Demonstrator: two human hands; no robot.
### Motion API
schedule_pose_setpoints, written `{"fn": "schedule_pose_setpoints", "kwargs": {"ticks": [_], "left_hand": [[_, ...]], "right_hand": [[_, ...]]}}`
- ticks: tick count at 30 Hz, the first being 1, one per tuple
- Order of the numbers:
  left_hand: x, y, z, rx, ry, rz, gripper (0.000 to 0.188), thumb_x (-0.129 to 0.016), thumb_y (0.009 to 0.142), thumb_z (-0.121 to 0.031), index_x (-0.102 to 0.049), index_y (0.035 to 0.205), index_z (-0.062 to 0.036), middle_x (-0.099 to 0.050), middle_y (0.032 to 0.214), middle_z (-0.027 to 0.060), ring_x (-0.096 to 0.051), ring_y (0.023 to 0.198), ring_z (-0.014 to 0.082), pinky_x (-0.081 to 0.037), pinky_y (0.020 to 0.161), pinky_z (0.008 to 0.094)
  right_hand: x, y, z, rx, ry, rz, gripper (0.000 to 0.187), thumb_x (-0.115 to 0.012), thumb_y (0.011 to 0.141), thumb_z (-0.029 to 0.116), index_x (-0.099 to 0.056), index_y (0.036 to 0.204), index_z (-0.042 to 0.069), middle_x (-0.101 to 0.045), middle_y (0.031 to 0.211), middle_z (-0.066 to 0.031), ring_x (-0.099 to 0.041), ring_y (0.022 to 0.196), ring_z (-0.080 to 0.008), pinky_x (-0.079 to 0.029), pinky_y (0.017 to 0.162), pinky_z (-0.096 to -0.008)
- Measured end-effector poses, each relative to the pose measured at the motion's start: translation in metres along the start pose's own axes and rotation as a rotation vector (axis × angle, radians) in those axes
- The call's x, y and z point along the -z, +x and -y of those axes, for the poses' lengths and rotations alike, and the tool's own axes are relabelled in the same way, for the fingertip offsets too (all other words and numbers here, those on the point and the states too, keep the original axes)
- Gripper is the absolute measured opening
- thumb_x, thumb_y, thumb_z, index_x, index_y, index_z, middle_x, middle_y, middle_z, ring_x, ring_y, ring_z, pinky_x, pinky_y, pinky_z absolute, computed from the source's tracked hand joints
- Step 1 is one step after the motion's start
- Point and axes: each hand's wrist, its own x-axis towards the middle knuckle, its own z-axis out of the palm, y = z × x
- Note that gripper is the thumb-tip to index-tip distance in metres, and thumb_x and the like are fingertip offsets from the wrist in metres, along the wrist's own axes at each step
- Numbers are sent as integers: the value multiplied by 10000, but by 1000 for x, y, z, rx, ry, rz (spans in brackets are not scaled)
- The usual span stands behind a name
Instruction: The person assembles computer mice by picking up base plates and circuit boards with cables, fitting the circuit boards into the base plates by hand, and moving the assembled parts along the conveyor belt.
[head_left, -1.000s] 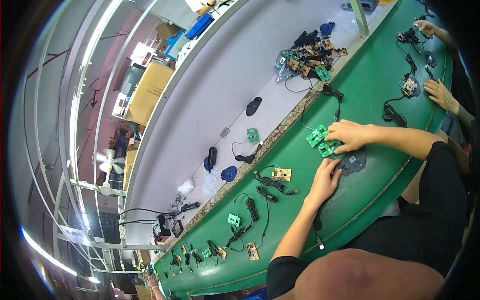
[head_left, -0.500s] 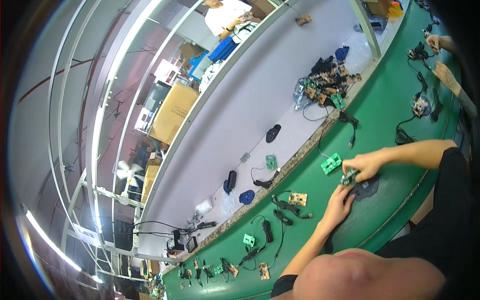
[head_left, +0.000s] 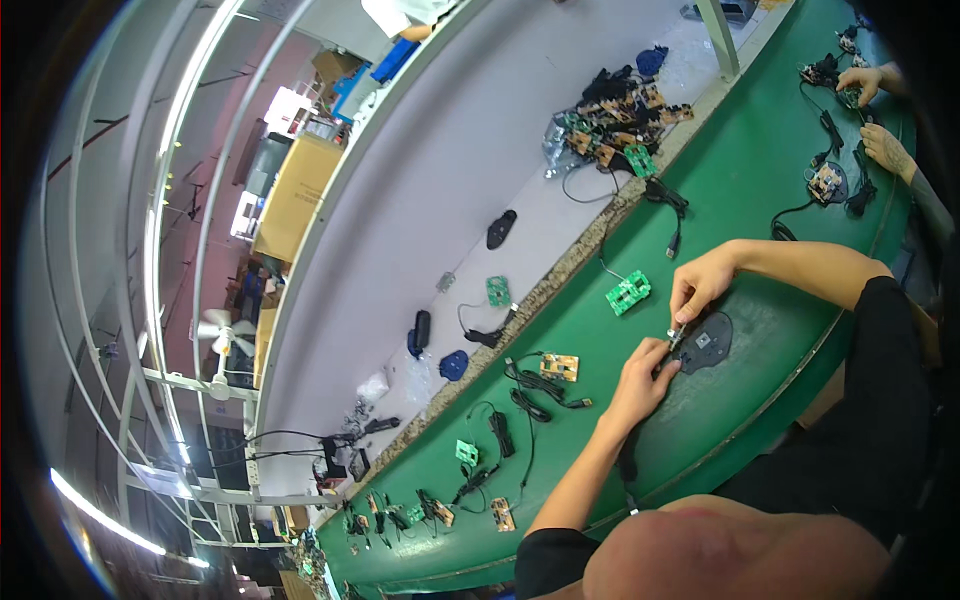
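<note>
A dark, rounded base plate (head_left: 706, 342) with a small pale square in its middle lies flat on the green table, shaped like the underside of a computer mouse. At its left edge, the fingers of my left hand (head_left: 640, 383) are bent together, and what they hold is mostly hidden. My right hand (head_left: 702, 284) reaches down from above with thumb and fingers pinched on a small light-coloured piece (head_left: 675, 333) between both hands. A black cable (head_left: 628, 462) runs below my left hand toward the near edge. Just beyond my right hand lies a green circuit board (head_left: 628, 292).
Several boards with coiled black cables, such as a tan board (head_left: 559, 368), lie leftward along the green table (head_left: 560, 470). Behind a stone-like ledge (head_left: 560, 270) sits a pile of boards (head_left: 620, 120). At the far right, a co-worker's hands (head_left: 885, 150) handle similar parts.
The green board that was between my hands over the plate is out of sight there, and more of the plate shows. My hands are now pinched at its left edge. The whole view has shifted.
</note>
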Motion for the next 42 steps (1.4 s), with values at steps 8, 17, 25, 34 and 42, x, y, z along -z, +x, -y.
{"fn": "schedule_pose_setpoints", "kwargs": {"ticks": [8, 17, 25, 34, 42], "left_hand": [[9, 6, -10, 141, -26, -5, 290, -814, 766, -32, -723, 1036, 25, -646, 900, 88, -525, 662, 152, -468, 635, 309], [27, 26, -14, 130, 29, 153, 347, -782, 782, -34, -743, 1127, -33, -658, 918, 79, -564, 726, 145, -488, 679, 292], [21, 29, -6, 263, -26, 223, 377, -808, 745, -10, -750, 1117, -12, -620, 865, 42, -501, 670, 102, -454, 631, 276], [21, 33, -7, 257, -20, 235, 364, -810, 753, -3, -749, 1113, 7, -620, 864, 27, -490, 653, 70, -447, 623, 249], [23, 38, -8, 116, 67, 224, 369, -817, 740, -68, -755, 1100, -17, -635, 845, 75, -550, 658, 132, -490, 636, 293]], "right_hand": [[-45, -14, 11, 318, -234, -352, 287, -812, 839, 263, -773, 1020, 44, -760, 920, -100, -699, 849, -206, -533, 800, -343], [-72, -22, -17, 542, -425, -688, 234, -815, 824, 219, -759, 971, 46, -735, 1024, -97, -668, 914, -245, -513, 755, -372], [-85, -24, -26, 385, -337, -698, 212, -794, 848, 205, -764, 1001, 62, -727, 1078, -105, -665, 934, -229, -519, 800, -359], [-90, -28, -29, 571, -749, -782, 291, -813, 777, 192, -743, 1018, 46, -703, 1126, -131, -656, 1049, -332, -520, 906, -442], [-92, -34, -15, 545, -889, -742, 277, -811, 751, 216, -729, 978, 80, -681, 1102, -122, -648, 1017, -346, -504, 887, -468]]}}
